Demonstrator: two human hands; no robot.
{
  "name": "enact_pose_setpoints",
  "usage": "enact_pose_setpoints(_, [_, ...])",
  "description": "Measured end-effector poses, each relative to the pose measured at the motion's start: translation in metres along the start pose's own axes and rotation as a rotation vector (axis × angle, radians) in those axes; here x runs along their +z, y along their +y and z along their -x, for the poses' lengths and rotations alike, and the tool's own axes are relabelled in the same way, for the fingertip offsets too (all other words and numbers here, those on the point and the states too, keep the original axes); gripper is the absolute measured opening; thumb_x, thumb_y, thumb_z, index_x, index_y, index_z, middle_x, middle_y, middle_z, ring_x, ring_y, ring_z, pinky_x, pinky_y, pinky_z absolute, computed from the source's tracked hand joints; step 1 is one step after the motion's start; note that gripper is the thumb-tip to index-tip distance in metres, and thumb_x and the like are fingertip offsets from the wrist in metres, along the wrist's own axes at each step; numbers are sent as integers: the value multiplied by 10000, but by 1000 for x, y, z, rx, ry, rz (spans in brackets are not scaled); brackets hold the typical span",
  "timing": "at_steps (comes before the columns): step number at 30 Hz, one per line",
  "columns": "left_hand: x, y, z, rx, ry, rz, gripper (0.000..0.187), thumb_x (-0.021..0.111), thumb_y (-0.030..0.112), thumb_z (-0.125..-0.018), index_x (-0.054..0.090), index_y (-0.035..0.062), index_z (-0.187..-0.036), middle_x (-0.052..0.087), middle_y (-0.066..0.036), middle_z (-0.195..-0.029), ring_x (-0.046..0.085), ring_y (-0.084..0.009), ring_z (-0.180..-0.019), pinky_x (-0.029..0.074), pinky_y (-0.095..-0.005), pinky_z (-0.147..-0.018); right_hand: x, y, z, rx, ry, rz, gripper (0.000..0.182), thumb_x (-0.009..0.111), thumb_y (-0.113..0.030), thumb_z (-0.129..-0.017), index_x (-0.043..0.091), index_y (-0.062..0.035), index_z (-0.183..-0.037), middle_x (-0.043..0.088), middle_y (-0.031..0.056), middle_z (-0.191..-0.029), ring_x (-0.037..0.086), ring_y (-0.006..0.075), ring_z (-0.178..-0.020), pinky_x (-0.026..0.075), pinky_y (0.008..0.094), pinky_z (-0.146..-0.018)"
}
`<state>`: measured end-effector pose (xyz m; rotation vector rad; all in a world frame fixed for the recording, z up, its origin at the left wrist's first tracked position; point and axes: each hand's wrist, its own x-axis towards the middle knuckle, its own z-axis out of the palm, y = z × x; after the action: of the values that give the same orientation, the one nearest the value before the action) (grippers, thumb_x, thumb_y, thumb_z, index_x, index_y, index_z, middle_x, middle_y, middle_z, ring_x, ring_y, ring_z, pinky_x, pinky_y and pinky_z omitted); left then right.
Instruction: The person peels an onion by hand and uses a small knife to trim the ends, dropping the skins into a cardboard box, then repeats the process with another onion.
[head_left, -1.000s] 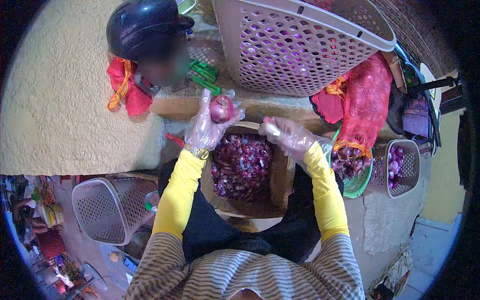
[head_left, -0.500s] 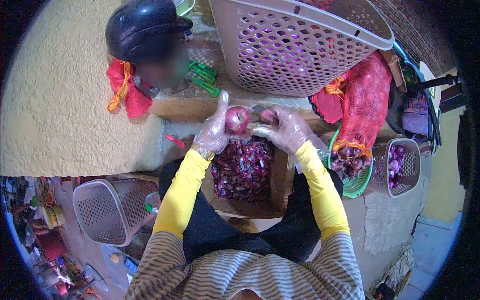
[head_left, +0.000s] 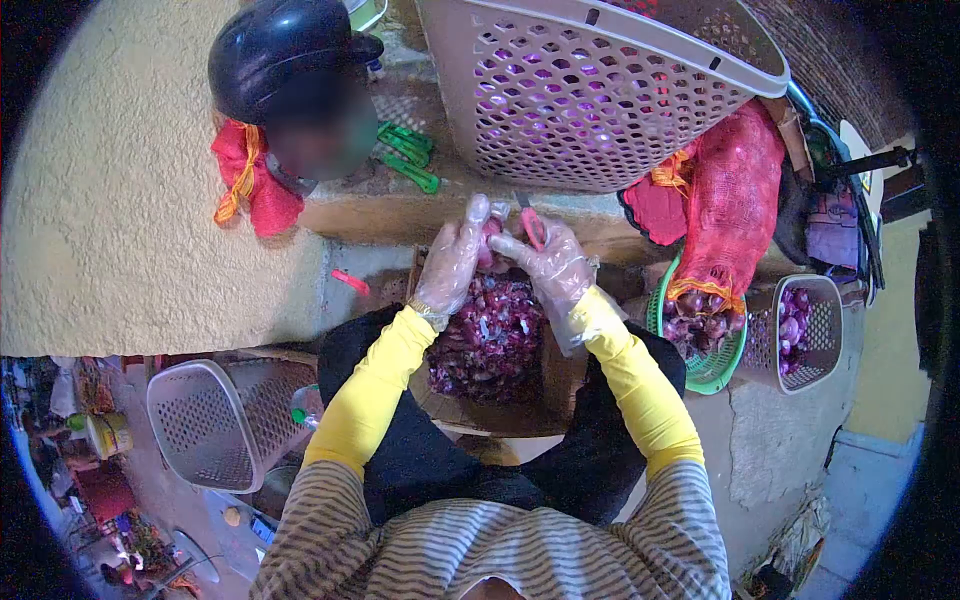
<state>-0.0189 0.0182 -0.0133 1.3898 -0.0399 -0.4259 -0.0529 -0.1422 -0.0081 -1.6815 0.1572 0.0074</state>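
Note:
My left hand [head_left: 450,262], in a clear plastic glove, is closed around a red onion [head_left: 489,242], mostly hidden by my fingers. In my gloved right hand [head_left: 560,272] is a small knife [head_left: 533,228] with a pink-red handle, its blade pointing up and away from me. The thumb side of that hand reaches over to the onion. Below both hands, a cardboard box [head_left: 563,385] between my legs holds a heap of purple onion skins [head_left: 487,345].
A large perforated basket [head_left: 610,110] of onions stands ahead. To the right are a red mesh sack [head_left: 735,200] spilling onions into a green basket [head_left: 712,372], and a smaller onion basket [head_left: 840,340]. A dark helmet [head_left: 270,60], green-handled items [head_left: 408,155] and another basket [head_left: 205,430] lie leftward.
My hands have come closer together over the box. The onion, in plain sight before, is now mostly covered by my fingers, and the knife blade has swung to point away from me.

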Motion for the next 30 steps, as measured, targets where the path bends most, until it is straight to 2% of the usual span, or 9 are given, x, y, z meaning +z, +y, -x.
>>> enact_pose_setpoints(2, [5,7,5,4,15,47,536,489,520,-1020,664,30,-1146,661,-30,-946,591,-98,-801,505,-268,-743,1,-18,5,171,-119,-376,378,817,-217,-836,664,44,-1063,657,22,-981,576,82,-924,475,263,-838])
enact_pose_setpoints(4, [7,7,7,7,28,95,448,524,461,-1026,672,55,-1143,656,-12,-966,562,-83,-835,461,-261,-781,-2,-27,8,206,-154,-364,347,796,-209,-856,669,34,-1067,661,19,-984,578,82,-914,472,262,-846])
enact_pose_setpoints(8, [-1,-5,-2,-24,56,301,400,554,402,-1017,668,36,-1134,666,-32,-969,605,-110,-836,500,-273,-771,4,1,1,166,-131,-327,256,715,-222,-927,701,19,-1014,699,34,-912,633,107,-795,500,263,-767])
enact_pose_setpoints(12, [-2,-6,-5,-20,57,402,393,557,382,-1011,672,19,-1111,670,-48,-952,627,-123,-816,523,-281,-774,7,-17,11,190,-124,-287,249,713,-222,-926,706,12,-1011,702,21,-905,628,102,-829,481,249,-802])
enact_pose_setpoints(18, [0,-8,-4,23,78,353,360,572,362,-1005,673,36,-1120,663,-38,-971,625,-120,-845,519,-286,-791,5,-16,11,232,-113,-86,230,700,-201,-929,704,9,-1021,680,-9,-950,585,82,-846,453,229,-811])
enact_pose_setpoints(20, [-1,-8,-5,-14,62,382,328,562,309,-1012,648,36,-1173,659,-46,-1036,625,-130,-919,510,-296,-852,10,-26,16,116,-69,-378,235,689,-183,-932,680,9,-1069,655,-19,-937,564,74,-822,451,239,-802])
enact_pose_setpoints(23, [7,-4,1,0,21,390,321,596,231,-995,612,27,-1242,647,-51,-1112,613,-127,-992,496,-294,-901,5,-10,9,38,-31,-340,256,645,-102,-949,633,34,-1165,669,27,-1060,577,91,-957,467,259,-875])
enact_pose_setpoints(27, [8,-12,-1,89,2,407,370,644,163,-965,574,16,-1297,627,-56,-1169,592,-110,-1022,472,-267,-918,6,-12,10,119,5,-379,236,651,-87,-940,631,26,-1146,662,13,-1035,575,93,-939,468,265,-869])
enact_pose_setpoints(30, [11,-6,0,146,68,305,369,633,167,-971,569,26,-1305,631,-63,-1186,603,-127,-1038,500,-276,-898,8,6,5,24,8,-289,227,660,-94,-933,623,16,-1129,644,7,-997,564,88,-908,471,268,-845])
